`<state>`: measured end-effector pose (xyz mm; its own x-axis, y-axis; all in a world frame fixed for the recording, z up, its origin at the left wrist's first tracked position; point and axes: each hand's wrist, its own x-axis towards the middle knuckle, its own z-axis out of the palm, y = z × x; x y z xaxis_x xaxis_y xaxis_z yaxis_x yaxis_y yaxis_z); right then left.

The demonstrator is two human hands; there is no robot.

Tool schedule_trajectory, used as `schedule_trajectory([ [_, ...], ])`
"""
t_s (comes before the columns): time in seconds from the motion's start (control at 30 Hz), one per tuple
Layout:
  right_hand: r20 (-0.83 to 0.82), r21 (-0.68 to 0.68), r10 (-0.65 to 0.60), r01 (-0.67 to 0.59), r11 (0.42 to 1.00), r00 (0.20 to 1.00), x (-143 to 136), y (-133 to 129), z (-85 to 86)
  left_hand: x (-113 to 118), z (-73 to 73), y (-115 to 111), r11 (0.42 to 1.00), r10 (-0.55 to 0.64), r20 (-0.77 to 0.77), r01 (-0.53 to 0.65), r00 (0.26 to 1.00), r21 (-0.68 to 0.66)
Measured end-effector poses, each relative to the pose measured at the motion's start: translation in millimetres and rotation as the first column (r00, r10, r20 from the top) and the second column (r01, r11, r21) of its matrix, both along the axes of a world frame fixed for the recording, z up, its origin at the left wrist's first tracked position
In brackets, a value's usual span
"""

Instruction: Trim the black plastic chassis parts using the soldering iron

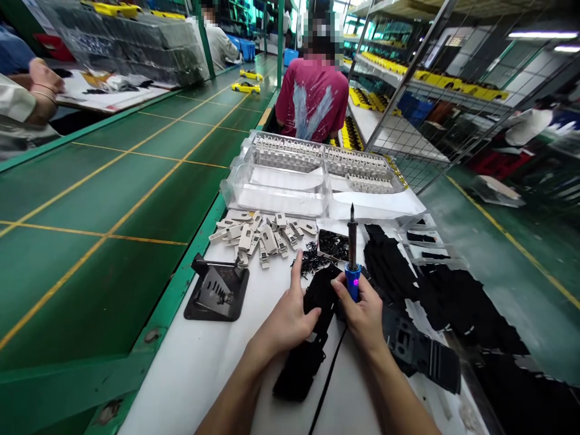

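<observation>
My right hand (365, 311) is closed around the blue handle of a soldering iron (352, 278), whose dark pointed tip stands upright. A small pink light glows on the handle. My left hand (290, 317) is at the left edge of a long black fuzzy-surfaced part (301, 368), index finger stretched forward and thumb spread over the part. Its other fingers are mostly hidden. Ahead of my hands lies a pile of tiny black pieces (312, 258), beside a small box (334, 244) full of similar pieces. A black cord (333, 368) runs along the white tabletop.
A black metal iron stand (220, 293) is at left, below a heap of light-grey plastic parts (258, 232). Clear trays (281, 181) stand behind. Black fabric-like pieces (457, 296) and a dark moulded part (421, 350) lie right. A green conveyor (149, 163) runs left; a person (312, 99) sits ahead.
</observation>
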<state>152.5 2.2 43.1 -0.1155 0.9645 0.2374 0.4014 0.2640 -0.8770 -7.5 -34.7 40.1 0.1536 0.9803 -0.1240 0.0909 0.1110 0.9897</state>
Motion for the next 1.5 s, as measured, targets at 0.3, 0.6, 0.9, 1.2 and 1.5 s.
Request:
schedule_trajectory([
  [0.3, 0.124, 0.111, 0.044, -0.057, 0.992, 0.991, -0.5, 0.4, 1.1, 9.6, -6.6, 4.0, 0.984, 0.137, -0.122, -0.121, 0.983, 0.13],
  [0.6, 0.168, 0.139, -0.018, -0.006, 0.99, 0.986, -2.1, -2.5, -16.1, 12.6, -3.4, -1.1, 0.982, 0.171, -0.387, -0.123, 0.906, 0.144],
  [0.9, 0.131, 0.177, -0.083, 0.059, 0.982, 0.988, -4.3, -4.2, -22.8, 14.1, -1.8, -2.0, 0.983, 0.176, -0.501, -0.122, 0.847, 0.139],
  [1.2, 0.149, 0.212, -0.104, 0.07, 0.975, 0.983, -7.1, -5.4, -26.8, 17.1, -3.6, -2.1, 0.976, 0.212, -0.493, -0.161, 0.844, 0.143],
  [1.5, 0.175, 0.209, -0.087, 0.049, 0.977, 0.981, -9.2, -6.1, -23.7, 18.0, -3.9, -1.1, 0.977, 0.211, -0.484, -0.168, 0.849, 0.131],
])
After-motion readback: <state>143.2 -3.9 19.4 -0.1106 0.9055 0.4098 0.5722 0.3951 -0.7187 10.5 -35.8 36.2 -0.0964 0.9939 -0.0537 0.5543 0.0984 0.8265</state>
